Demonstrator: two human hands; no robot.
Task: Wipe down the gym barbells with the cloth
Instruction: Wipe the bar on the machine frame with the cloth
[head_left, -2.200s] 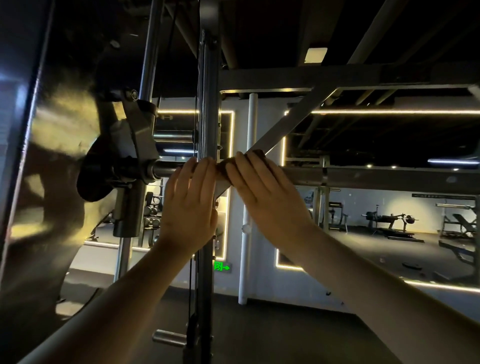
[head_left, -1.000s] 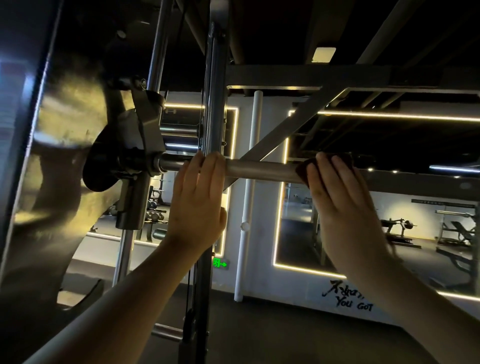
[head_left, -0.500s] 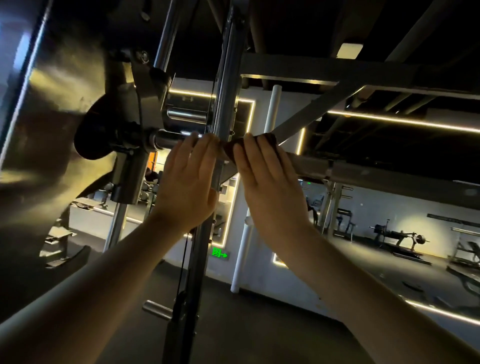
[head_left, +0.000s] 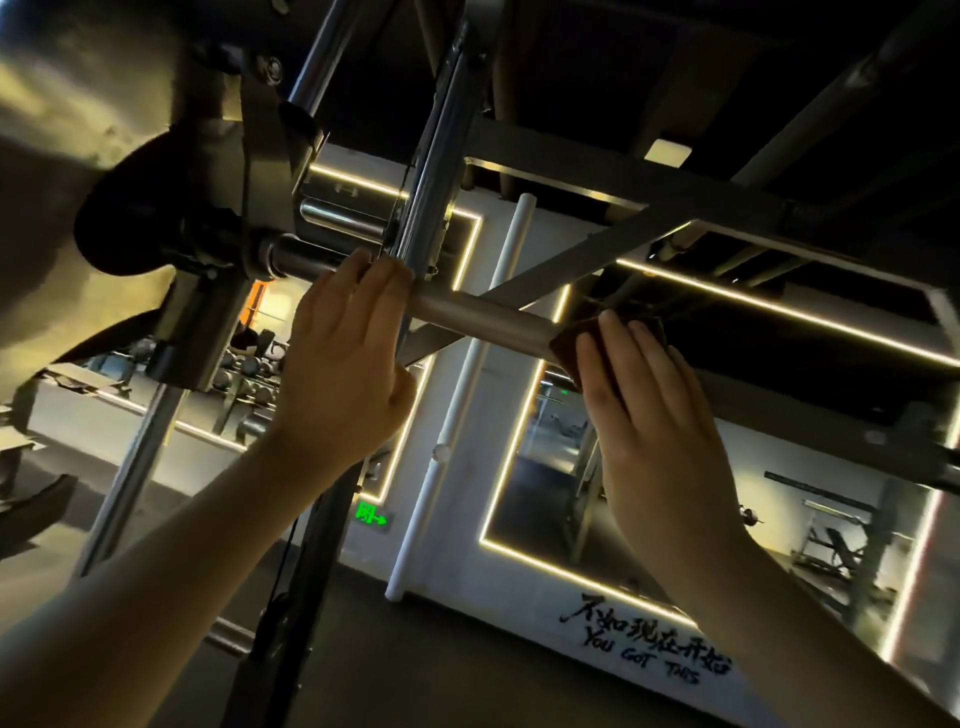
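Direction along the shaft decides the coming stroke: the smooth grey steel barbell (head_left: 478, 314) hangs overhead, its long axis running from the black sliding carriage (head_left: 218, 171) at upper left down toward the right, crossing an upright chrome guide rod (head_left: 431, 156). The left hand (head_left: 343, 364) is hooked over it just beside the carriage, fingers curled across the top. The right hand (head_left: 660, 415) sits further right, apart from the left, its fingers laid over a dark brown cloth (head_left: 571, 338) and folding it round the shaft. Its thumb is hidden, so how far that hold closes underneath cannot be told. Bare steel lies between the two hands, leftward of the cloth, and the shaft beyond it is lost in shadow. By this layout the wipe should travel lengthwise, and the right hand is the one placed to make it. On the white wall (head_left: 452, 519) below, black brushed lettering (head_left: 649, 649) reads "YOU GOT THIS" under a line of Chinese characters. A small green exit sign (head_left: 371, 514) shows an arrow.
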